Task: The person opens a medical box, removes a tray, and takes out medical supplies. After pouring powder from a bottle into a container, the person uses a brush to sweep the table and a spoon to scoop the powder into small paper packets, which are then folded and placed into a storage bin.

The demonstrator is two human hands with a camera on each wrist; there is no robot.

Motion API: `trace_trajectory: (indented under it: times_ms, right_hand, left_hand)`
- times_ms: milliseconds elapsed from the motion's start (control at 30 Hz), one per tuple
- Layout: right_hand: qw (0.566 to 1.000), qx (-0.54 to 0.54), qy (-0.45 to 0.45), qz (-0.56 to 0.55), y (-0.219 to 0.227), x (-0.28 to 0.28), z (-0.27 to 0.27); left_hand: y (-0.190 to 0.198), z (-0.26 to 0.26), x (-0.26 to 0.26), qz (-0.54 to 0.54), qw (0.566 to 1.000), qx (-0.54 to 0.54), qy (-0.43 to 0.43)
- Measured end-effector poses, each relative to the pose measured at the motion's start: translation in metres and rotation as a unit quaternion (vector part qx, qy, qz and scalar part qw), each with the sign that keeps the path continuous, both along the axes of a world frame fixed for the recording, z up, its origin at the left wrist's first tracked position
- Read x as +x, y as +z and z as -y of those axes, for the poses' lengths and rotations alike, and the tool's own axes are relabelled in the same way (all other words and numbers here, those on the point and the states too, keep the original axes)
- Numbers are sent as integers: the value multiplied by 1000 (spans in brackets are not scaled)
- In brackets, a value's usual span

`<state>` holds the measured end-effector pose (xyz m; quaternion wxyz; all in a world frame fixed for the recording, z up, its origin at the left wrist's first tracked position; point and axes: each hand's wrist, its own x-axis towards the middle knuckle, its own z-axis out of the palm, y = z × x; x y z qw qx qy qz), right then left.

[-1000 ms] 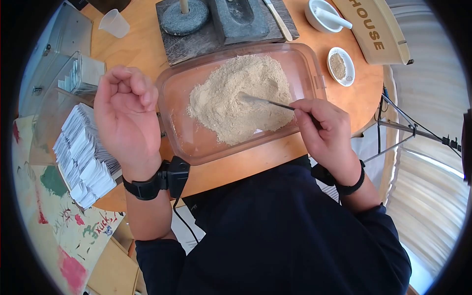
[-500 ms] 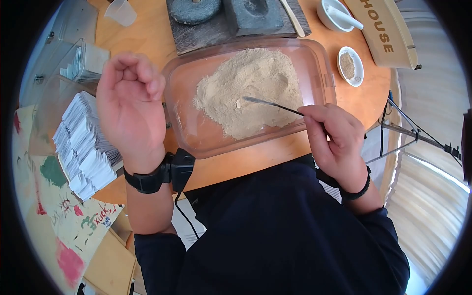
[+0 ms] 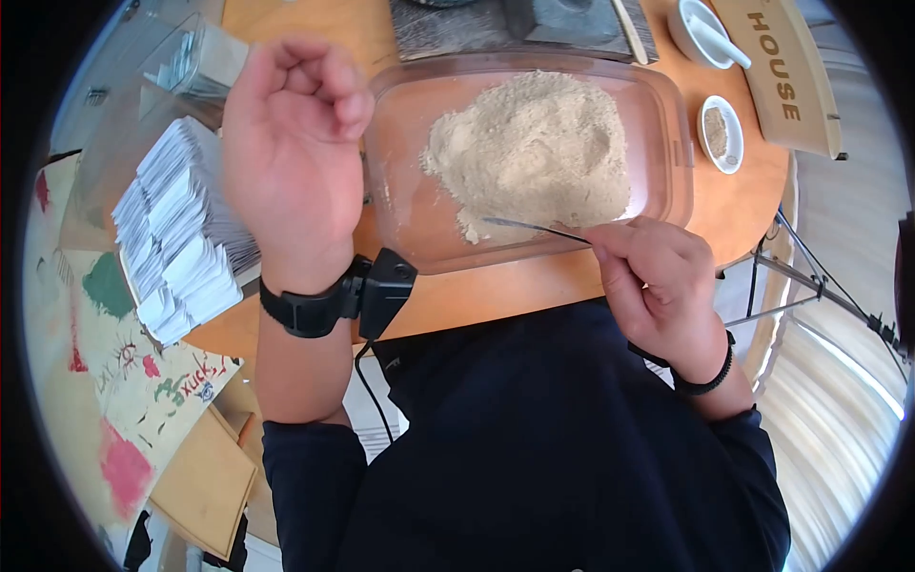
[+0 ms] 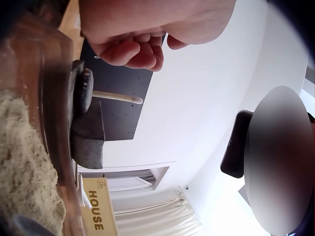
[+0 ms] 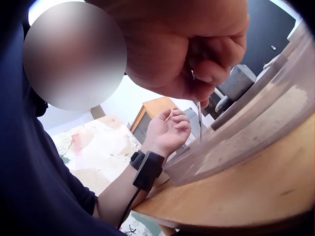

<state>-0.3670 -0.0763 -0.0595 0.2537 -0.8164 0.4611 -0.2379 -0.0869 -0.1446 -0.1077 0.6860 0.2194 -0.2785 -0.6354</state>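
My right hand (image 3: 658, 286) pinches the dark handle of a slim metal spatula (image 3: 541, 228) between thumb and fingers. The spatula's blade reaches over the near edge of a heap of pale beige powder (image 3: 538, 143). That heap lies in a see-through plastic tub (image 3: 405, 195) on the wooden table. Left of the tub, my left hand (image 3: 300, 157) is held up, palm upward, fingers loosely bent and holding nothing. In the right wrist view the curled fingers cover most of the spatula's handle, and its thin shaft (image 5: 200, 123) points down toward the tub.
Behind the tub lie a dark board (image 3: 438, 33) and a grey stone block (image 3: 558, 24). To the right are a small dish of powder (image 3: 736, 157), a mortar with pestle (image 3: 701, 38) and a "HOUSE" box (image 3: 782, 86). White paper packets (image 3: 181, 238) fill a tray at left.
The spatula blade has moved from the middle of the heap to its near edge, the right hand still pinching it. The head view has shifted; the left hand keeps its palm-up pose.
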Motion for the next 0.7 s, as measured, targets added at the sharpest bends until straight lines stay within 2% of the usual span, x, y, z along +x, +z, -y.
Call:
trace_trajectory:
  times_ms: [133, 433, 700]
  right_hand:
    - [999, 0, 38, -35, -2, 11, -1]
    - [996, 31, 59, -57, 0, 10, 5]
    - [997, 61, 42, -16, -5, 13, 10]
  left_hand:
    - [-1, 1, 1, 12, 1000, -20, -3]
    - [-2, 2, 4, 4, 1000, -22, -18]
    - [-2, 3, 4, 7, 1000, -15, -9]
